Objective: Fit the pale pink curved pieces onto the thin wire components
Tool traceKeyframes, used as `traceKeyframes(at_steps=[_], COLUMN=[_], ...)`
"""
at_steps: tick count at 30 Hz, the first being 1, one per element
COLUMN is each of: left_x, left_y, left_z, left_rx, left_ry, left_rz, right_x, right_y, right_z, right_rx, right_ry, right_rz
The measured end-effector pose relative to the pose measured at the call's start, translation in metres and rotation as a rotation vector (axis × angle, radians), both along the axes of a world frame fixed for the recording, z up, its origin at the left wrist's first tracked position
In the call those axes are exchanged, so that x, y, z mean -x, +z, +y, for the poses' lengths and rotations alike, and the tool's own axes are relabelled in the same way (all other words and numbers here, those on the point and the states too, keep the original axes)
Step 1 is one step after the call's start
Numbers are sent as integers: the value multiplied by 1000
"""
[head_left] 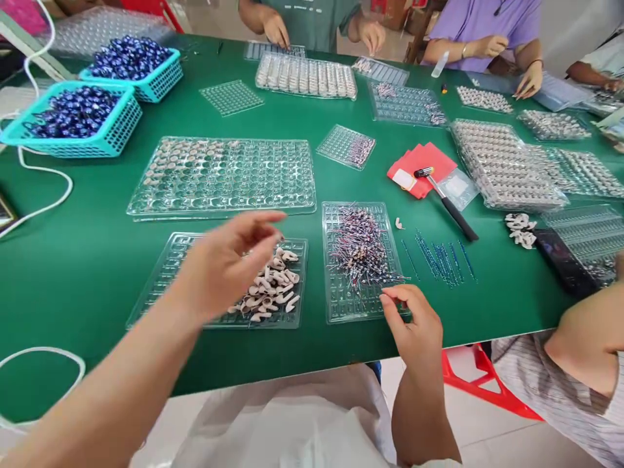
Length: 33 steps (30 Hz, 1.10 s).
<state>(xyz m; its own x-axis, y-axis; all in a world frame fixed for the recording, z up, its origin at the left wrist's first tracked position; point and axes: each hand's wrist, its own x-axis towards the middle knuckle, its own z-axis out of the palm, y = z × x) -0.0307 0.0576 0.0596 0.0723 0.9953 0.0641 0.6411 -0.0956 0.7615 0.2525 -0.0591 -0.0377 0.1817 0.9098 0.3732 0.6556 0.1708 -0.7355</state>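
My left hand (227,260) is over a clear plastic tray (168,260) heaped at its right with small whitish curved earphone-like shells (270,286). Its fingers are stretched, thumb and forefinger apart, slightly blurred; nothing plainly shows between them. Beside it, another clear tray (341,302) bears a pile of tiny parts with thin red and blue wire leads (361,247). My right hand (416,318) is at that tray's right edge, thumb and forefinger pinched; what they hold is too small to make out. Behind my left hand lies a large compartment tray (263,175), partly filled with whitish pieces.
Turquoise baskets (104,143) of blue coiled parts stand at left. A small hammer (451,208) lies on red packets (414,162). Blue wires (441,263), a lone shell (399,223), a phone (565,260) and filled trays (507,162) are at right. Several co-workers sit around.
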Motion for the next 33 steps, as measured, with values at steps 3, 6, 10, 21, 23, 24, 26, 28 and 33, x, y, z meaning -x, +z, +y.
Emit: traceKeyframes(at_steps=[3, 6, 10, 21, 23, 24, 26, 28, 33], left_x=[-24, -40, -52, -56, -58, -58, -59, -58, -57], left_y=[-8, -22, -41, -72, -71, -72, -72, -73, -67], left_z=[-35, -53, -58, -56, -57, -58, -59, -59, -59], left_rx=[69, 176, 331, 334, 332, 336, 353, 370, 422], left_ry=[-270, -445, -487, -423, -430, -433, -434, -432, -433], left_rz=[-85, -118, -133, -247, -254, -253, -258, -296, -427], right_x=[-9, -15, -18, 17, 17, 17, 17, 18, 32], right_y=[-2, -2, 5, 5, 4, 3, 5, 7, 13], right_z=[8, 15, 17, 18, 18, 18, 17, 14, 5], right_rx=[58, 81, 103, 388, 380, 366, 322, 271, 227], right_ry=[92, 102, 46, 175, 169, 166, 148, 114, 53], right_rz=[-154, -269, -338, -428, -427, -419, -378, -277, 160])
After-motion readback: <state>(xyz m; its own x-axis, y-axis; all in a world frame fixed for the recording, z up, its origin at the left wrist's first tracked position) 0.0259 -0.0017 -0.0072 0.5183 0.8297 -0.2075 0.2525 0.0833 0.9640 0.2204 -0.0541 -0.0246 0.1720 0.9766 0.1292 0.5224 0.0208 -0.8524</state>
